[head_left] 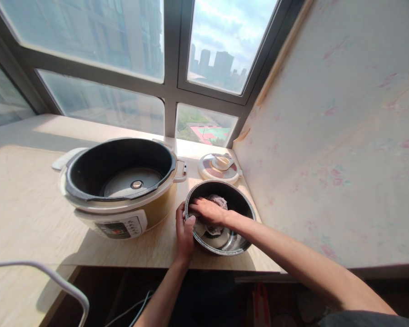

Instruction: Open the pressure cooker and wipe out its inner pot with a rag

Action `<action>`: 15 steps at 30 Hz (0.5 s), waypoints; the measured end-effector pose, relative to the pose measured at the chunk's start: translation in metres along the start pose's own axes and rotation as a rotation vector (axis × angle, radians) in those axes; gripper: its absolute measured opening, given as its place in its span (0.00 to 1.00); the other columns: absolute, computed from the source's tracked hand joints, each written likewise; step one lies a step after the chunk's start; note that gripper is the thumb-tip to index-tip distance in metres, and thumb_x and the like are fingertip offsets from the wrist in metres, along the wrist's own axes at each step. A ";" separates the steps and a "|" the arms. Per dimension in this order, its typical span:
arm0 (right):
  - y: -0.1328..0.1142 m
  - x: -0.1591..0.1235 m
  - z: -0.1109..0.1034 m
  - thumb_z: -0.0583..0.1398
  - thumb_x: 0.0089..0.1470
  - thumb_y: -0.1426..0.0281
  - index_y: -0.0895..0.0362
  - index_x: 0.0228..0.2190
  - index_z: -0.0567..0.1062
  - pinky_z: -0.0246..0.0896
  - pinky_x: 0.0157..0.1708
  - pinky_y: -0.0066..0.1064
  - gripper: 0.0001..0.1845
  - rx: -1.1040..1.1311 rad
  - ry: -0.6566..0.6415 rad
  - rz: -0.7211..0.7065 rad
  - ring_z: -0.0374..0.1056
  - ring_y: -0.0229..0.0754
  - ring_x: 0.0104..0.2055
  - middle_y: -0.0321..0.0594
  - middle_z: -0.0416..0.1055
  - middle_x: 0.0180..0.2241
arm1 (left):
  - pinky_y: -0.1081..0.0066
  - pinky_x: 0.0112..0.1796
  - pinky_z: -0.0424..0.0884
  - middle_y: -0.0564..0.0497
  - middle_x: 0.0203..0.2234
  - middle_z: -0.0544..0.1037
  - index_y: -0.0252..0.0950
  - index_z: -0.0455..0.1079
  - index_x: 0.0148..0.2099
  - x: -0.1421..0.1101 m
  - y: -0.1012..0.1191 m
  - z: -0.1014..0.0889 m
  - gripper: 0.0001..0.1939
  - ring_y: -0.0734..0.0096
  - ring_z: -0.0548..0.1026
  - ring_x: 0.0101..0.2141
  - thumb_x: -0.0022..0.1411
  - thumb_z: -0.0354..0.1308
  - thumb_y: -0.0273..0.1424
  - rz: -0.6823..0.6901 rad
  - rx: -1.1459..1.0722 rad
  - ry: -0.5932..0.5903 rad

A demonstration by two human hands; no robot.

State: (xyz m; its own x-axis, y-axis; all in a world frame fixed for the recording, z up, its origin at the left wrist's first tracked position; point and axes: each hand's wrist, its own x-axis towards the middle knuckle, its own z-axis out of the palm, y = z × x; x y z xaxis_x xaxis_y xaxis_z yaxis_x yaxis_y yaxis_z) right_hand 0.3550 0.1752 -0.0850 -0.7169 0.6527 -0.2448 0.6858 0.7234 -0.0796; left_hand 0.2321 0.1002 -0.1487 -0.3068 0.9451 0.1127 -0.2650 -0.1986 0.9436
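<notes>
Pale, veined counter (17, 195), sunlit, beneath dark-framed windows (171, 68). Seen from where I stand, with the black-lined pot (243, 202) near the front edge as dial centre: the left hand (185, 234) curls around its nine o'clock side, thumb at the rim; the right hand (209, 211) lies inside on a greyish cloth (221, 200), its grasp hidden from me. Lid (221, 171), twelve o'clock; floral wall (327, 136), three; cooker (119, 208), between nine and ten.

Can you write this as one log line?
left grip: holding pot by rim | right grip: inside pot, on cloth | cooker: open, beside pot
</notes>
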 end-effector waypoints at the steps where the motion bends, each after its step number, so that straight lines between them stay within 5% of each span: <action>1: -0.001 -0.002 -0.002 0.61 0.62 0.79 0.65 0.55 0.73 0.66 0.52 0.37 0.19 0.019 -0.021 0.008 0.69 0.48 0.50 0.53 0.72 0.50 | 0.58 0.57 0.69 0.42 0.53 0.77 0.36 0.70 0.57 0.000 0.000 0.001 0.24 0.52 0.74 0.56 0.60 0.56 0.40 0.010 -0.002 0.002; 7: -0.016 -0.017 -0.014 0.64 0.59 0.76 0.63 0.53 0.74 0.67 0.47 0.34 0.20 0.147 -0.168 0.042 0.72 0.48 0.47 0.50 0.74 0.48 | 0.60 0.53 0.72 0.43 0.49 0.79 0.35 0.72 0.55 0.002 0.005 0.001 0.23 0.54 0.77 0.50 0.59 0.58 0.39 -0.005 -0.035 -0.003; 15: -0.013 -0.054 -0.025 0.66 0.52 0.83 0.54 0.53 0.81 0.66 0.42 0.32 0.27 0.108 -0.422 0.014 0.72 0.50 0.51 0.43 0.76 0.50 | 0.57 0.59 0.69 0.42 0.52 0.80 0.33 0.76 0.53 0.003 0.015 0.002 0.22 0.50 0.76 0.56 0.61 0.56 0.38 -0.039 -0.060 -0.094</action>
State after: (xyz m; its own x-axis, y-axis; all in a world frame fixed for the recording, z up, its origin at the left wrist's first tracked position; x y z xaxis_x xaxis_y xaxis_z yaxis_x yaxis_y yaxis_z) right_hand 0.3812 0.1363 -0.0463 -0.6091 0.4965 -0.6184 0.7201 0.6729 -0.1690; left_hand 0.2293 0.1003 -0.1336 -0.2086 0.9721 0.1072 -0.3300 -0.1731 0.9280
